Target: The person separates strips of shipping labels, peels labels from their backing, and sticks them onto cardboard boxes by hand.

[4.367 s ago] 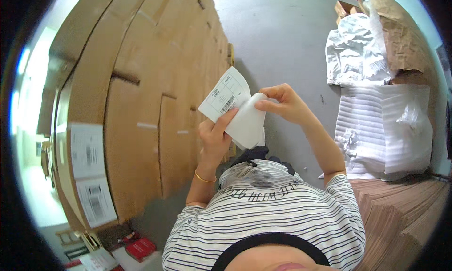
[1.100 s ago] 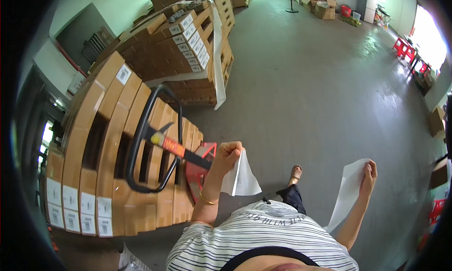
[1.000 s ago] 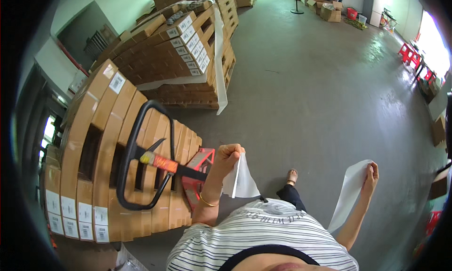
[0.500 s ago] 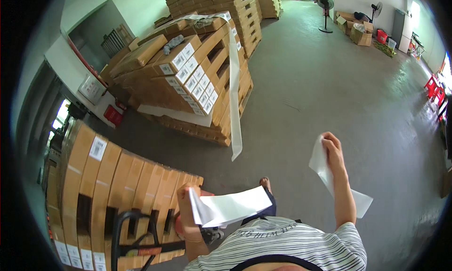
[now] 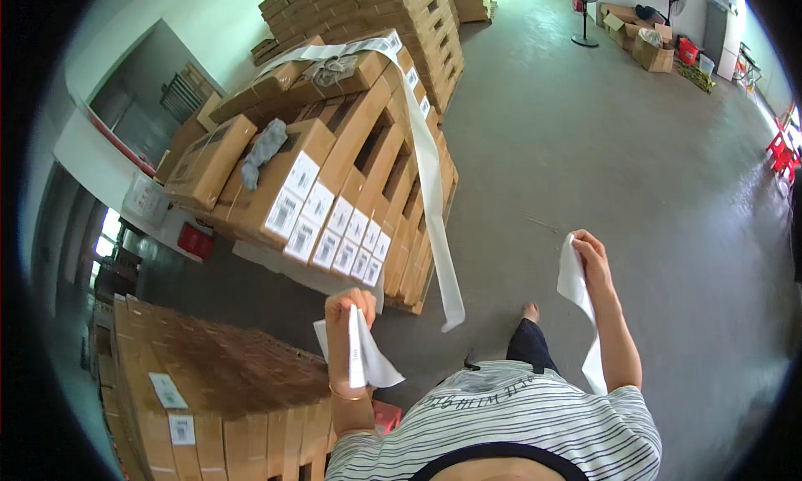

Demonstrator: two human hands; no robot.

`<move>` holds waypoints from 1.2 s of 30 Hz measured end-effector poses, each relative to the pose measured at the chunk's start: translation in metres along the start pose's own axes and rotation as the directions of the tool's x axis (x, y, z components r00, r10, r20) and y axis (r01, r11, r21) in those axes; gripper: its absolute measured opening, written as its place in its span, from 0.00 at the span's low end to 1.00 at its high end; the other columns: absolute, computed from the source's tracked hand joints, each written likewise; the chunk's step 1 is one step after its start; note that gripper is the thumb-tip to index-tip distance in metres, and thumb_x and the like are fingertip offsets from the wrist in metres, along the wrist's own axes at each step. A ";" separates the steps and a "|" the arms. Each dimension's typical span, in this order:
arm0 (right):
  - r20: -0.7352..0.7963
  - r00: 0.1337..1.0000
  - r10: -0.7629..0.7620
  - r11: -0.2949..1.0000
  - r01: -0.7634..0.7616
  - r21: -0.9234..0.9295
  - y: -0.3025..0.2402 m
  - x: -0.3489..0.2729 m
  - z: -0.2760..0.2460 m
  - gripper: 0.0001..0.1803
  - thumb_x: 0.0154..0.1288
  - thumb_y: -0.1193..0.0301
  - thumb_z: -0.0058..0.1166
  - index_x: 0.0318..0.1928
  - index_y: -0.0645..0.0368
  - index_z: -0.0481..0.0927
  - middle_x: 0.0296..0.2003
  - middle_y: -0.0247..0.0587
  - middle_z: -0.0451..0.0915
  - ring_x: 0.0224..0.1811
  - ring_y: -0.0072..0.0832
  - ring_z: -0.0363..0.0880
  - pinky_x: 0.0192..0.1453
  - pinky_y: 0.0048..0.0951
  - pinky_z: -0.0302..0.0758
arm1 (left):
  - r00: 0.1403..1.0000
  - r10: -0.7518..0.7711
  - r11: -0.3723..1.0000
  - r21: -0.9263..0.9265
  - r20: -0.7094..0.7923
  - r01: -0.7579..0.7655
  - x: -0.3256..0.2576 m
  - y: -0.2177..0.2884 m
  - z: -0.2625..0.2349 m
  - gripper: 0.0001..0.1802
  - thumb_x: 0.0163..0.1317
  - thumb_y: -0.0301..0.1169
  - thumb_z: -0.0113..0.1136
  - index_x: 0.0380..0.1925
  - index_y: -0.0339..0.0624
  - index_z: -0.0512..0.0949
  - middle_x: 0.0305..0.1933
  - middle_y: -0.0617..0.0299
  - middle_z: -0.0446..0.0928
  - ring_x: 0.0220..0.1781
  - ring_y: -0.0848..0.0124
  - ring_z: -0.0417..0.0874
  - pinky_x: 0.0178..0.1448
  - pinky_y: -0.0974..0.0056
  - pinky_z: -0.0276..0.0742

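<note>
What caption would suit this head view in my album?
Left hand gripping white sheets, right hand holding a white strip, near stacked cardboard boxes.

White barcode labels [image 5: 284, 212] sat on the ends of the middle stack [image 5: 359, 167], two more on the near stack [image 5: 251, 372]. Shirt [image 5: 543, 427] had dark lettering [image 5: 484, 397], the paper [image 5: 378, 366] some print [image 5: 356, 355] too tiny to read.

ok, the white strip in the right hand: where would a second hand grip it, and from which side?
I'd pinch the white strip lightly near its lower end, coming from the left of the picture. The right hand holds its top end, the strip looks thin and limp, and the forearm runs along its right, leaving the left edge exposed.
</note>
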State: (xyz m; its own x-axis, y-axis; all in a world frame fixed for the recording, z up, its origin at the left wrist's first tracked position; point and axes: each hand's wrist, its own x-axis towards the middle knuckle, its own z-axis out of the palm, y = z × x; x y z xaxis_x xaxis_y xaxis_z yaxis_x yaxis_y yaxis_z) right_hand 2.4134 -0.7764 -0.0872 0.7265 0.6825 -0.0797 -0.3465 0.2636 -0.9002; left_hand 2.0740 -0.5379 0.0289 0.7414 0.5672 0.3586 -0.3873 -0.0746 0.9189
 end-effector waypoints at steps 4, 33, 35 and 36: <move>-0.047 0.999 0.015 0.997 -0.019 -0.079 -0.009 0.125 0.003 0.06 0.66 0.66 0.50 0.34 0.53 0.76 0.20 0.25 0.73 0.20 0.13 0.70 0.23 0.17 0.66 | 0.989 0.019 0.980 -0.197 0.144 0.010 0.135 -0.011 -0.046 0.23 0.75 0.46 0.37 0.26 0.43 0.67 0.14 0.63 0.65 0.12 0.75 0.61 0.17 0.70 0.56; 0.606 0.795 0.030 0.983 0.087 -0.162 0.028 0.795 0.307 0.19 0.63 0.71 0.52 0.54 0.60 0.70 0.51 0.43 0.79 0.42 0.21 0.78 0.45 0.22 0.75 | 0.875 -0.431 0.898 -0.195 -0.220 0.394 0.772 -0.078 -0.484 0.24 0.73 0.42 0.41 0.56 0.30 0.66 0.48 0.43 0.70 0.16 0.77 0.63 0.17 0.73 0.61; 0.555 0.827 0.083 0.988 0.006 -0.157 0.034 0.806 0.319 0.21 0.62 0.70 0.53 0.55 0.60 0.70 0.52 0.44 0.78 0.44 0.21 0.78 0.46 0.23 0.76 | 0.894 -0.396 0.912 -0.204 -0.210 0.356 0.783 -0.094 -0.501 0.25 0.73 0.43 0.41 0.56 0.31 0.66 0.46 0.44 0.71 0.16 0.76 0.63 0.17 0.72 0.61; 0.553 0.828 0.095 0.987 -0.007 -0.158 0.037 0.811 0.323 0.21 0.62 0.70 0.53 0.55 0.60 0.70 0.52 0.44 0.78 0.44 0.21 0.78 0.46 0.23 0.76 | 0.902 -0.376 0.920 -0.203 -0.212 0.336 0.785 -0.093 -0.512 0.25 0.73 0.43 0.41 0.56 0.31 0.66 0.45 0.44 0.71 0.16 0.76 0.63 0.17 0.72 0.61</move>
State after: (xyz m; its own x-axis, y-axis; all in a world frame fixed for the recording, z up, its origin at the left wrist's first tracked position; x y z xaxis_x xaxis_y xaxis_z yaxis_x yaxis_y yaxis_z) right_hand 2.7983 0.0076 -0.0463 0.2406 0.9669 0.0855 -0.2535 0.1476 -0.9560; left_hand 2.4119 0.3344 0.1408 0.6986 0.7133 -0.0566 -0.2188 0.2882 0.9322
